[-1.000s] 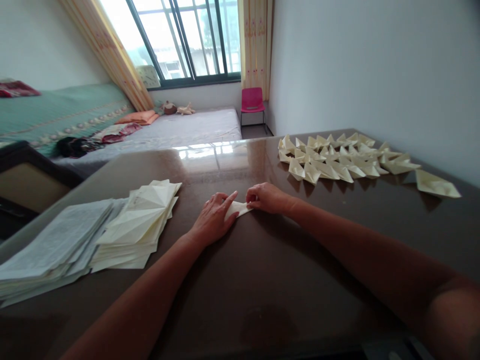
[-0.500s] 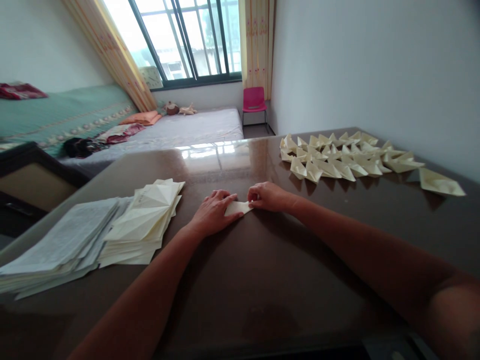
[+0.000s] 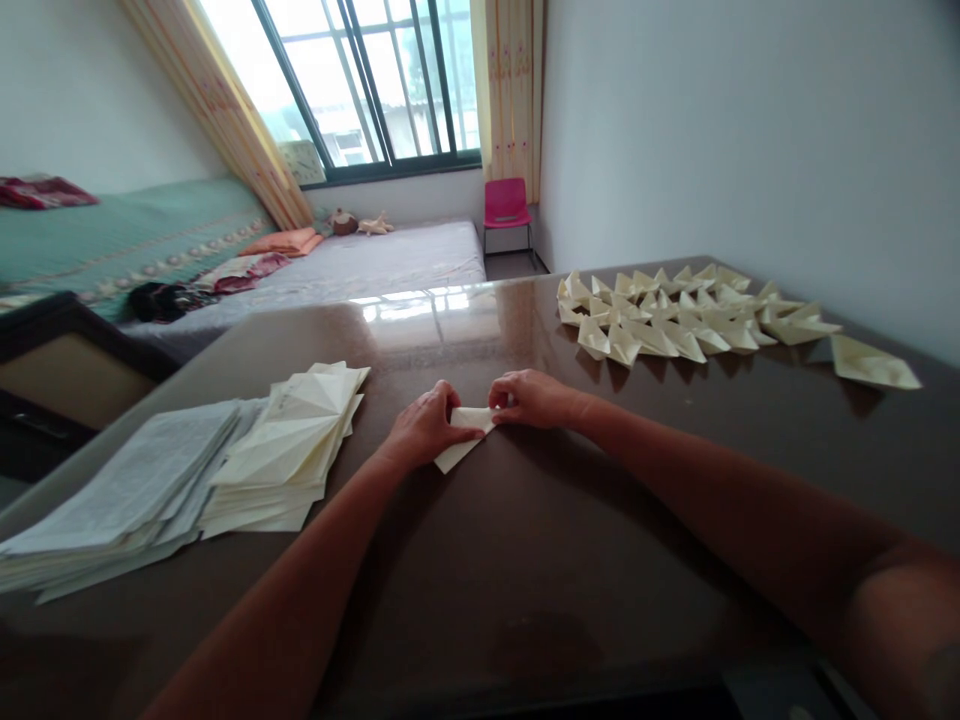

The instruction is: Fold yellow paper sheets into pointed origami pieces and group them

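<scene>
A small folded piece of cream paper [image 3: 466,450] lies between my hands at the middle of the brown table [image 3: 480,580]. My left hand [image 3: 425,425] grips its left side, thumb across the near face and fingers behind. On the paper's right end, the fingertips of my right hand [image 3: 531,398] are pinched together. To the left of my left hand rests a stack of creased cream sheets [image 3: 296,430]. Folded paper boats [image 3: 675,315] stand in rows at the far right, and a single paper boat [image 3: 874,362] sits a little apart from them.
Beside the creased sheets is a pile of flat printed paper [image 3: 142,475] on the table's left. Past the table are a bed [image 3: 420,255], a pink chair [image 3: 507,205] and a window. A white wall [image 3: 735,130] runs along the right side.
My left hand has gone from lying flat over the paper to gripping it between thumb and fingers. More of the paper now shows, with a corner pointing toward me.
</scene>
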Motion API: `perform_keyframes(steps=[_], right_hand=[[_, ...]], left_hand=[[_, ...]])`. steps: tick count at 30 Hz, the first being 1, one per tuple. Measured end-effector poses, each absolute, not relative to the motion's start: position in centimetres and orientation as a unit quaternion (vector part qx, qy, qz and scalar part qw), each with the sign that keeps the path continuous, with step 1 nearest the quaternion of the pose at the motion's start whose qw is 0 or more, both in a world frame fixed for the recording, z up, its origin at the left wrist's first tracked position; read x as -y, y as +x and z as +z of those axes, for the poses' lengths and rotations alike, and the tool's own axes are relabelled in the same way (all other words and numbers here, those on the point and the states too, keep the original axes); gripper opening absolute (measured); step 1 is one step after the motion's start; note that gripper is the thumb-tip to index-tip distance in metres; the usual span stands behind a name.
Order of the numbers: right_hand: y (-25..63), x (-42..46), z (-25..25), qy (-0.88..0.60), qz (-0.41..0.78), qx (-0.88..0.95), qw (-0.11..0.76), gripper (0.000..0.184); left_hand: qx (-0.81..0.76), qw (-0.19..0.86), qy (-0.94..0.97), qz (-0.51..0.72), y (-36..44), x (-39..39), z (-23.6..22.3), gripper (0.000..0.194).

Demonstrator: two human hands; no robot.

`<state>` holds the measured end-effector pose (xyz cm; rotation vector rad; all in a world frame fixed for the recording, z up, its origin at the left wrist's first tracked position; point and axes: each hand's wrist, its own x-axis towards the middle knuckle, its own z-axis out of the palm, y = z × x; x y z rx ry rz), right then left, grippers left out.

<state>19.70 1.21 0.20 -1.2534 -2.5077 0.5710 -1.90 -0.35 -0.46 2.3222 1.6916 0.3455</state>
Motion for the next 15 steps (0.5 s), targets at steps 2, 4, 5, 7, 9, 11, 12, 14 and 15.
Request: perform_keyframes(steps=[2,4,5,7,9,11,12,14,15], right_hand=[[19.7,-1.2,0.3,-0.438,0.205,0.864,0.141,0.021],[19.7,-1.2,0.5,-0.441,0.222,0.859,0.138,0.022],[19.8,-1.2,0.6,-0.44,0.235,0.856,0.136,0.022],[19.9,-1.2,0.9,-0.428,0.26,0.856,0.129,0.021],[20.0,-1.3,1.0,-0.409,0.28,0.86,0.126,0.02],[20.1,-1.4,1.1,-0.399,0.286,0.862,0.127,0.021],[20.1,-1.4,1.1,-0.404,0.286,0.86,0.128,0.02],[20.0,-1.4,1.0,-0.429,0.284,0.849,0.124,0.019],[19.9,-1.3,1.0,-0.445,0.283,0.841,0.122,0.017]], left_hand=[[-0.567,0.136,0.8,0.138,-1.8,0.6,-0.4,0.05],[-0.543,0.129,0.814,0.16,-1.6,1.0,-0.4,0.045],[-0.534,0.121,0.82,0.167,-1.6,1.2,-0.4,0.043],[-0.527,0.104,0.826,0.171,-1.4,1.5,-0.4,0.04],[-0.529,0.1,0.826,0.166,-1.3,1.8,-0.4,0.039],[-0.526,0.092,0.828,0.17,-1.3,1.9,-0.4,0.041],[-0.517,0.078,0.833,0.179,-1.4,1.9,-0.4,0.043],[-0.488,0.027,0.847,0.209,-1.6,2.0,-0.3,0.045],[-0.472,-0.004,0.853,0.223,-1.7,2.0,-0.3,0.045]])
